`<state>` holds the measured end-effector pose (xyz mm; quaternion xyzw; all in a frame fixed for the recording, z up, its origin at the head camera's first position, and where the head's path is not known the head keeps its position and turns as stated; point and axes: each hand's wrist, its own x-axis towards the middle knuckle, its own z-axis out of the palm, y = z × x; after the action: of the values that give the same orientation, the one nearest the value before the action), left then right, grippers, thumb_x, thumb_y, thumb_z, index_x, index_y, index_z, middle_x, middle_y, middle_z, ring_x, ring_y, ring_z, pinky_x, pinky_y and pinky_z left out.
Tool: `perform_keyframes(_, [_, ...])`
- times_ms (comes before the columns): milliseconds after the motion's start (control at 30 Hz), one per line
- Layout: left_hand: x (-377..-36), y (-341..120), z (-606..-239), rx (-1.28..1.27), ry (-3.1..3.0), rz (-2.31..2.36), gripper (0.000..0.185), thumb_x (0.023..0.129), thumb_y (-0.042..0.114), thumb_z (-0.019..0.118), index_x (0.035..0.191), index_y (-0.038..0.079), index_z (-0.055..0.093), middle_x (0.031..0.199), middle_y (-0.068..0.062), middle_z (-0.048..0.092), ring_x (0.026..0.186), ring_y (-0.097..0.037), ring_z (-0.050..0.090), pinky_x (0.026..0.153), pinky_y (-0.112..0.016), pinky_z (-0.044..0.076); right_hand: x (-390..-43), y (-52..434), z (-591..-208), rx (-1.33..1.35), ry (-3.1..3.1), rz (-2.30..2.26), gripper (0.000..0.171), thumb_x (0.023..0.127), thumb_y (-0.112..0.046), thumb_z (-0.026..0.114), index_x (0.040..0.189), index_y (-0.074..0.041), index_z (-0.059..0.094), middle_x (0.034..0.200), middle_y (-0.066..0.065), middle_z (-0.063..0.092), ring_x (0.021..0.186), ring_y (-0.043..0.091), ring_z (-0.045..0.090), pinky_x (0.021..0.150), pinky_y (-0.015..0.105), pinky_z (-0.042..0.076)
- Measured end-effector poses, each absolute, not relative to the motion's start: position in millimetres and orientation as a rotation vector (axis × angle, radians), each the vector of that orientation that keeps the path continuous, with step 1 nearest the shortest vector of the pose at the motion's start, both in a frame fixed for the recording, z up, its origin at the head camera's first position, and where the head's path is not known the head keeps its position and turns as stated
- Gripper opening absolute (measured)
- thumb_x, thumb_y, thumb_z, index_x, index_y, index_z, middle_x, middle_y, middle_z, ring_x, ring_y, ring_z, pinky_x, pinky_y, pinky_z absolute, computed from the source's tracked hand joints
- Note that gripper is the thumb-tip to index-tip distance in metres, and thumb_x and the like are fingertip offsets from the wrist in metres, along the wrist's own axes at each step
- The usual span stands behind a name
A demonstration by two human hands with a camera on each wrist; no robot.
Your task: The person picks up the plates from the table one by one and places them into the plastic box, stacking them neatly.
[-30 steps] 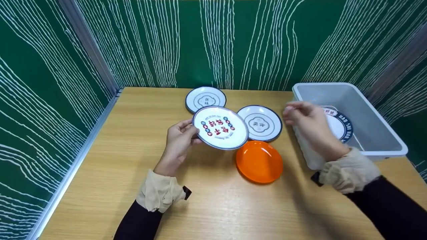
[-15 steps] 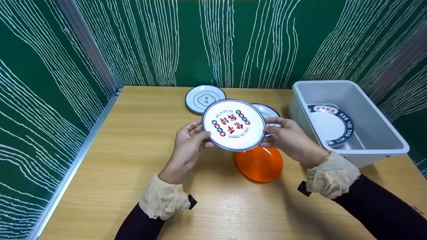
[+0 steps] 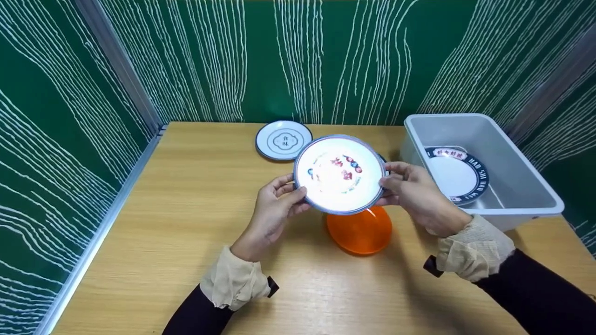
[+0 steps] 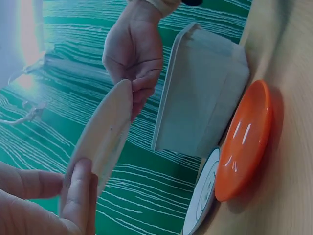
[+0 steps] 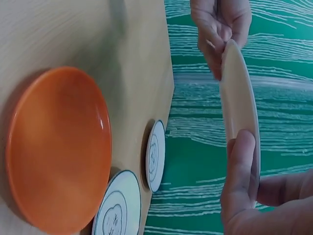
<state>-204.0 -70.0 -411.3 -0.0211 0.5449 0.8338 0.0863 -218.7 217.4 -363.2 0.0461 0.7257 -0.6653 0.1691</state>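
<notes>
A white plate with a blue rim and red characters (image 3: pixel 340 173) hangs in the air above the table, tilted toward me. My left hand (image 3: pixel 275 204) pinches its left edge and my right hand (image 3: pixel 409 190) pinches its right edge. The wrist views show the same plate edge-on (image 4: pixel 105 134) (image 5: pixel 239 110), with a thumb on each side. Under it lies an orange plate (image 3: pixel 358 231) (image 4: pixel 243 142) (image 5: pixel 56 147) on the wooden table (image 3: pixel 186 223).
A grey plastic bin (image 3: pixel 517 186) stands at the right and holds a dark-rimmed plate (image 3: pixel 458 174). A white plate with a blue rim (image 3: pixel 283 139) lies at the back. Another white plate (image 5: pixel 117 208) lies behind the orange one, mostly hidden in the head view. Green walls enclose the table.
My right hand came from the bin and took the plate's right edge. The plate rose, moved right over the orange plate and tilted toward me.
</notes>
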Motion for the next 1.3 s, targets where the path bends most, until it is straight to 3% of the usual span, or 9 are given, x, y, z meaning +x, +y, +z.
perform_keyframes(233, [-204.6,-68.6,-419.1,0.014,1.720,2.365,0.030,0.097,0.003,0.066,0.124,-0.008,0.060,0.098,-0.010,0.065,0.079,-0.021,0.068,0.074,-0.030,0.063,-216.4,243.3,-357.5,0.118,2.042,-2.027,0.041,0.105,-0.002,0.049,0.144,-0.005,0.037,0.129,0.018,0.050,0.097,0.024,0.066,0.090,0.033,0.060])
perform_keyframes(500, [-209.2,-58.7,-436.0,0.015,1.868,2.172,0.030,0.092,-0.005,0.061,0.122,-0.006,0.062,0.100,-0.009,0.062,0.082,-0.018,0.061,0.075,-0.030,0.061,-216.9,299.3,-348.9,0.090,1.947,-2.329,0.032,0.104,-0.003,0.055,0.132,-0.008,0.040,0.107,0.008,0.067,0.086,0.019,0.069,0.076,0.029,0.063])
perform_keyframes(767, [-214.5,-53.5,-457.1,0.064,1.980,1.965,0.037,0.093,0.001,0.066,0.128,-0.009,0.059,0.109,-0.011,0.061,0.089,-0.017,0.061,0.086,-0.041,0.060,-220.6,351.8,-346.9,0.381,1.894,-2.443,0.039,0.102,-0.010,0.062,0.135,-0.019,0.044,0.133,0.005,0.050,0.100,0.018,0.068,0.091,0.032,0.060])
perform_keyframes(867, [-218.0,-51.2,-461.1,0.048,1.961,1.936,0.039,0.094,0.000,0.065,0.131,-0.009,0.056,0.110,-0.010,0.059,0.094,-0.021,0.062,0.088,-0.043,0.059,-219.9,369.3,-349.2,0.497,1.856,-2.490,0.041,0.101,-0.010,0.064,0.136,-0.022,0.045,0.133,0.004,0.050,0.100,0.018,0.069,0.090,0.032,0.060])
perform_keyframes(1100, [-224.4,-40.6,-461.5,-0.010,1.963,1.864,0.042,0.092,-0.002,0.069,0.131,-0.008,0.054,0.109,-0.012,0.059,0.093,-0.025,0.063,0.079,-0.034,0.061,-219.9,398.8,-361.2,0.691,1.871,-2.543,0.033,0.103,-0.009,0.061,0.130,-0.024,0.049,0.109,-0.001,0.066,0.090,0.017,0.073,0.083,0.030,0.062])
perform_keyframes(1300, [-228.2,-33.4,-464.3,-0.051,1.946,1.817,0.045,0.091,-0.006,0.068,0.133,-0.007,0.053,0.104,-0.010,0.056,0.077,-0.019,0.060,0.070,-0.030,0.060,-221.5,411.0,-368.1,0.790,1.860,-2.540,0.031,0.104,-0.010,0.060,0.128,-0.025,0.048,0.114,-0.001,0.062,0.090,0.016,0.072,0.079,0.030,0.063])
